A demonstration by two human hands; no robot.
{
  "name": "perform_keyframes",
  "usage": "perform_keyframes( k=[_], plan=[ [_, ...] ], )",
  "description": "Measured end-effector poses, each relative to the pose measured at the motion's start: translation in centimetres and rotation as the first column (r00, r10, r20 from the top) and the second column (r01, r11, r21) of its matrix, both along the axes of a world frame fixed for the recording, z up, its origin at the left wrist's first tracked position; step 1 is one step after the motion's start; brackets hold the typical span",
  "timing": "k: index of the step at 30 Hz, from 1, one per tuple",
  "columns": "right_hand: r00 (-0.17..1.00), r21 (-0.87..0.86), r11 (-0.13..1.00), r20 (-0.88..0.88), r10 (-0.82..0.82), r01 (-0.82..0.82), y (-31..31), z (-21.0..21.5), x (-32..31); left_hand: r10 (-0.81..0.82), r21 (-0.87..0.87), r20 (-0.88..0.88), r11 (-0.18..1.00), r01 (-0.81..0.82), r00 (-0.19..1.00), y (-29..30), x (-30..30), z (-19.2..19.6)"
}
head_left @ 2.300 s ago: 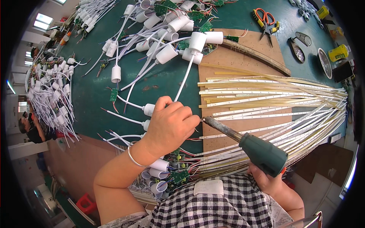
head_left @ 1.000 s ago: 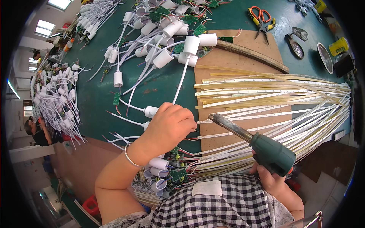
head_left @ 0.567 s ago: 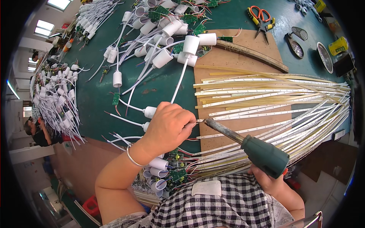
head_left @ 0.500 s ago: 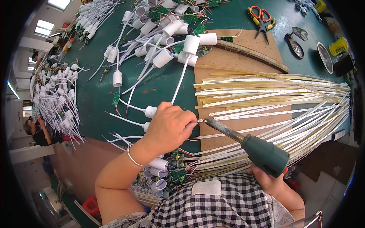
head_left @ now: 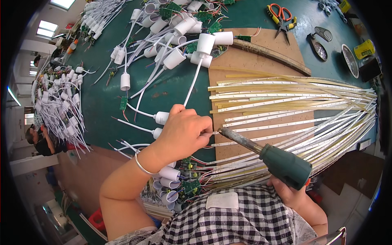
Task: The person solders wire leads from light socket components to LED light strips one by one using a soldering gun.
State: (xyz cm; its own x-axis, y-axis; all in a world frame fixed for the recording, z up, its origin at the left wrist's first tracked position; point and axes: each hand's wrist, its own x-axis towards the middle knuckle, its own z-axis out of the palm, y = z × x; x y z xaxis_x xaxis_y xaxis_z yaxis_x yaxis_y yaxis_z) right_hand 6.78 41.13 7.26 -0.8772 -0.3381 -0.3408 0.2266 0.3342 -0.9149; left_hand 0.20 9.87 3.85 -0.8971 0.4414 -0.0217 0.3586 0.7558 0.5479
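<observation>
My left hand (head_left: pixel 181 132) is closed in a pinch at the left ends of the LED strips (head_left: pixel 261 127). Between thumb and forefinger is what looks like a thin wire, mostly hidden by the fingertips. My right hand (head_left: pixel 289 195) grips a soldering iron (head_left: pixel 286 165) with a thick green handle, which partly covers the fingers. The iron's dark tip meets a strip end just beside my left fingertips. Behind that hand lie white lamp sockets (head_left: pixel 162 118) with white cables. Below it, more sockets and green circuit boards (head_left: pixel 191 187) have wires running to strips.
A brown board (head_left: pixel 261 53) lies under the strips, with a wooden bar (head_left: pixel 271 57) across it. Pliers (head_left: pixel 281 22), a solder iron stand (head_left: pixel 318 47) and a metal dish (head_left: pixel 349 61) are at far right. Heaped sockets (head_left: pixel 61 100) fill the left; a co-worker (head_left: pixel 41 139) is beyond.
My left hand has shifted very slightly and its pinch is a little lower. The iron's tip stays at the strip end, its handle barely moved.
</observation>
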Motion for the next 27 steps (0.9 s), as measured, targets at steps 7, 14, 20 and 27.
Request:
perform_keyframes(
  k=[7,14,20,27],
  plan=[
    [0.998,0.05,0.997,0.003,0.056,-0.056,0.11,0.06,0.05,0.024,0.007,0.063,1.0,-0.024,0.998,0.02,-0.11,0.35],
    [0.998,0.059,0.996,0.031,0.058,-0.06,0.05,-0.08,0.05,-0.019,-0.062,-0.004,0.998,0.019,1.0,0.3,-0.04,0.52],
    [0.999,0.038,0.998,0.022,0.049,-0.05,0.06,-0.45,-0.04,-0.027,-0.1,-0.165,0.995,0.01,0.986,0.53,0.34,0.46],
    [0.999,0.046,0.998,0.003,0.049,-0.049,-0.14,-0.37,-0.04,-0.04,-0.088,-0.208,0.996,0.022,0.977,0.57,0.31,0.53]
  ],
)
